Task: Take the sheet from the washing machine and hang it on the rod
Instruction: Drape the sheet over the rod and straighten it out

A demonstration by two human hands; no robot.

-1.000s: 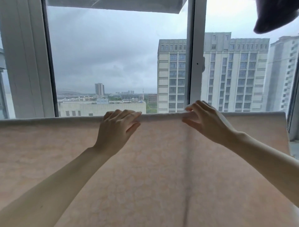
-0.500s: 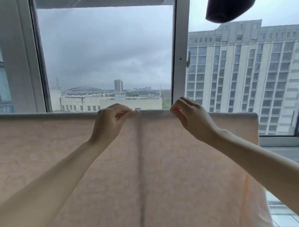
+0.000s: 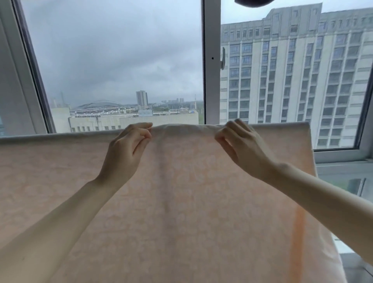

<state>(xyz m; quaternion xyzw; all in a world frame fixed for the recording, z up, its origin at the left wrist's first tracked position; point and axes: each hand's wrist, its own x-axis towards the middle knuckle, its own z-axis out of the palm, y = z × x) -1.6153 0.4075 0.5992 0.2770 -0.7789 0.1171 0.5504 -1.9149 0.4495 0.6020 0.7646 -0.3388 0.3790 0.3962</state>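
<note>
Overhead, head view: pale peach sheet (image 3: 181,202) hangs folded over a horizontal line across mid-frame; the rod itself is hidden under the fold. Left hand (image 3: 125,153), center-left, pinches the fold's top edge between thumb and curled fingers. Right hand (image 3: 242,149), center-right, pinches the same edge, other fingers spread. Sheet's right end stops short of the frame's right side. Window frame (image 3: 211,60) upright behind, center. Tall building (image 3: 292,80) outside, upper right. Dark object (image 3: 254,2) at top edge, unclear.
</note>
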